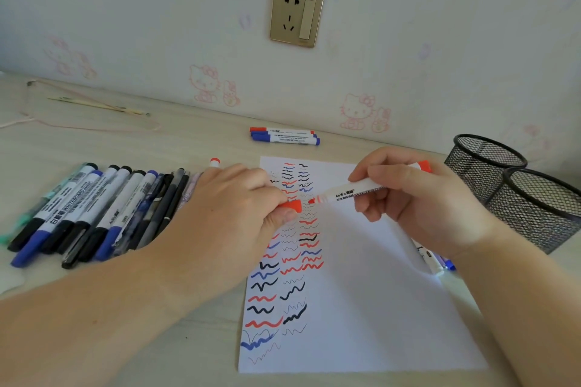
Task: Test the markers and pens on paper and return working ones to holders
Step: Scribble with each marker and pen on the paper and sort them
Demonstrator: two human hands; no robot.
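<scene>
Right grip holds red marker; cap apart.

left hand pinching, right hand gripping

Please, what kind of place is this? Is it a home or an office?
Probably a home, perhaps a child's room or study corner. The wall has cartoon-cat wallpaper, a wall socket sits just above the light desk, and mesh pen holders stand beside the test paper.
</scene>
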